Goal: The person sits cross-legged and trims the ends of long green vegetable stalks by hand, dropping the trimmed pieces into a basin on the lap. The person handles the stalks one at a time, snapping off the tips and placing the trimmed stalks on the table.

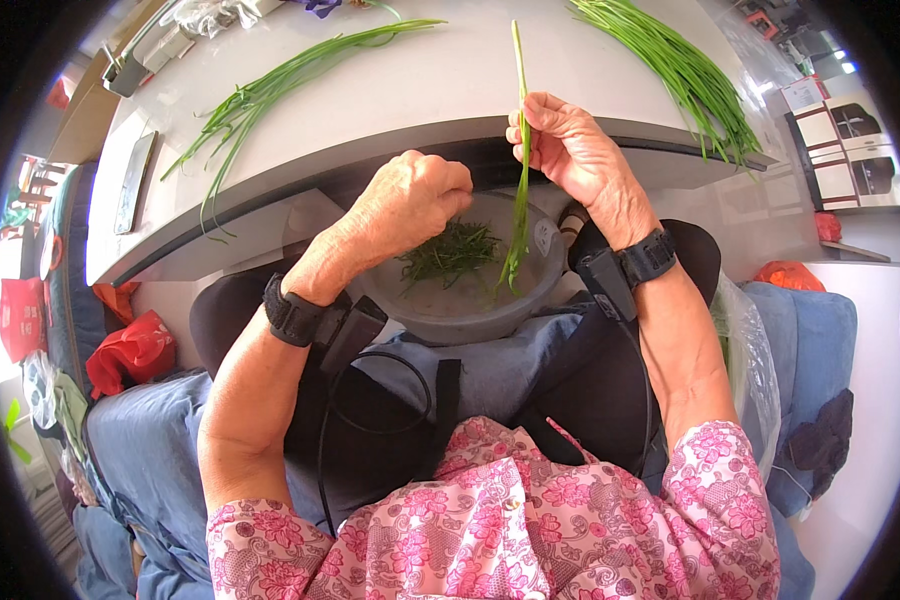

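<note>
My right hand (566,142) pinches a small bunch of garlic chives (520,202) between thumb and fingers. The pale stalk ends point away from me, and the green leaf tips hang down over the basin. Beside it, to the left, my left hand (420,191) is curled with its knuckles up; nothing shows between its fingers. Beneath both hands, a grey plastic basin (487,328) sits between my knees, with loose green trimmings (454,255) in its bottom. Several more chives (292,86) lie loosely on the table to the left. A thicker pile of chives (667,75) lies at the right.
The white table (457,82) has a dark-edged front just beyond the basin. A phone (135,180) lies near its left end, below a grey holder (126,75). Blue sofa cushions (146,435) are around me, with a red bag (131,352) on the left and a clear plastic bag (754,375) on the right.
</note>
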`<state>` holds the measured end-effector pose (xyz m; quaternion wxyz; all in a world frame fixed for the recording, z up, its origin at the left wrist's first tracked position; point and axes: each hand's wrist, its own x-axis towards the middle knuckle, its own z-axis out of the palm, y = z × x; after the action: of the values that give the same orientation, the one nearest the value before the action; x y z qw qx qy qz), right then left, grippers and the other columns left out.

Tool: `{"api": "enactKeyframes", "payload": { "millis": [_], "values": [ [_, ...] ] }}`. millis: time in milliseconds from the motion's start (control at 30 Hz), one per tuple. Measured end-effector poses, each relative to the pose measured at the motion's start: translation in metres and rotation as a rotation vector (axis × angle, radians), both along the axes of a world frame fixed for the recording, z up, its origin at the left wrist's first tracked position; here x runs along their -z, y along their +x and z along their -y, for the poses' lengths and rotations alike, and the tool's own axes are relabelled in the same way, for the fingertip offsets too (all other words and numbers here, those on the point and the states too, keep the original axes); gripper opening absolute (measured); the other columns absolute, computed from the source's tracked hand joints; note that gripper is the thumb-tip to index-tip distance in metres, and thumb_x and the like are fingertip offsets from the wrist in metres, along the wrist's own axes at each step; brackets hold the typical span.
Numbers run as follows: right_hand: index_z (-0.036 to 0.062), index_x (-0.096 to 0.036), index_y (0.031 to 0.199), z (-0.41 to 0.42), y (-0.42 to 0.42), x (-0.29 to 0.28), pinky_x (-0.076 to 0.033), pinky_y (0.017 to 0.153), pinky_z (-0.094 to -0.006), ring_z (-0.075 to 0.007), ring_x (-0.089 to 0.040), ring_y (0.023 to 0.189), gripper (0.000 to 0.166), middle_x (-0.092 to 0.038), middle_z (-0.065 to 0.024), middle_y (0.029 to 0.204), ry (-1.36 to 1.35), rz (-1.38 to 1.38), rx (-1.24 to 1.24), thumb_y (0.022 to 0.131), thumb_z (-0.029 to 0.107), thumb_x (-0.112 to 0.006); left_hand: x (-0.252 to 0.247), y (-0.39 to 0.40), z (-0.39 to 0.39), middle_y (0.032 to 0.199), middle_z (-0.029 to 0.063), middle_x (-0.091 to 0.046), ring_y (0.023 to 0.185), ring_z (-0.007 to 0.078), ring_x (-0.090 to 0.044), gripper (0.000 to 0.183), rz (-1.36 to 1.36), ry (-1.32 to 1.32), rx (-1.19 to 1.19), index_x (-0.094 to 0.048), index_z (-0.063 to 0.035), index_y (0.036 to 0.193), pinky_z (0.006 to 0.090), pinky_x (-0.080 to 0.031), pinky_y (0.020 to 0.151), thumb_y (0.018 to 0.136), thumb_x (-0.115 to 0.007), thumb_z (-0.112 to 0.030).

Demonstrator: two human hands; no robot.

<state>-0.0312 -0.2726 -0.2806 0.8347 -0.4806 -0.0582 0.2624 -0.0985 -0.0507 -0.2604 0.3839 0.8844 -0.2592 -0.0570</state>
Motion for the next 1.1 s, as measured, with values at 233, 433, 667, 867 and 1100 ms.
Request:
{"api": "enactKeyframes", "payload": {
  "millis": [233,433,667,867,1100],
  "values": [
    [0.0074,-0.058,0.092,-0.002,-0.001,-0.004,-0.051,0.066,-0.0247,-0.0125,-0.059,0.076,0.016,-0.059,-0.0013,0.083,-0.011,-0.030,0.010,0.088,0.020,-0.067,0.002,0.002,-0.001,0.072,0.0155,-0.065,0.072,0.0338,-0.065,0.010,0.017,0.013,0.077,-0.066,-0.0011,0.077,0.0396,-0.051,0.066,0.071,-0.059,-0.003],
    [0.0061,-0.058,0.090,-0.004,-0.002,-0.006,-0.049,0.064,-0.0250,-0.0131,-0.058,0.075,0.013,-0.059,-0.0025,0.082,-0.014,-0.005,0.008,0.090,0.018,-0.064,0.003,0.001,0.000,0.074,0.0155,-0.066,0.072,0.0328,-0.065,0.012,0.005,-0.093,0.079,-0.067,-0.0007,0.079,0.0389,-0.051,0.067,0.071,-0.059,-0.001],
    [0.0026,-0.060,0.092,-0.008,-0.005,-0.010,-0.051,0.064,-0.0245,-0.0113,-0.060,0.071,0.013,-0.063,-0.0039,0.081,-0.105,0.016,0.062,0.090,0.015,-0.063,-0.001,0.001,0.002,0.075,0.0147,-0.065,0.067,0.0213,-0.063,0.014,-0.089,-0.050,0.038,-0.066,0.0039,0.089,0.0320,-0.050,0.065,0.077,-0.062,-0.003],
    [0.0015,-0.061,0.096,-0.008,-0.005,-0.006,-0.052,0.065,-0.0234,-0.0105,-0.062,0.070,0.014,-0.064,-0.0036,0.082,-0.131,0.049,0.050,0.090,0.014,-0.064,0.002,0.003,0.004,0.069,0.0119,-0.064,0.063,0.0166,-0.060,0.014,-0.141,-0.080,-0.003,-0.066,0.0045,0.087,0.0311,-0.049,0.062,0.079,-0.063,-0.007],
    [0.0038,-0.060,0.094,-0.012,-0.010,-0.010,-0.053,0.067,-0.0244,-0.0109,-0.064,0.072,0.014,-0.064,-0.0022,0.082,-0.202,0.092,0.054,0.089,0.016,-0.066,0.002,0.004,0.008,0.067,0.0131,-0.064,0.061,0.0197,-0.061,0.018,-0.294,-0.180,-0.087,-0.068,0.0039,0.083,0.0319,-0.049,0.059,0.077,-0.065,-0.012]
  ]
}}
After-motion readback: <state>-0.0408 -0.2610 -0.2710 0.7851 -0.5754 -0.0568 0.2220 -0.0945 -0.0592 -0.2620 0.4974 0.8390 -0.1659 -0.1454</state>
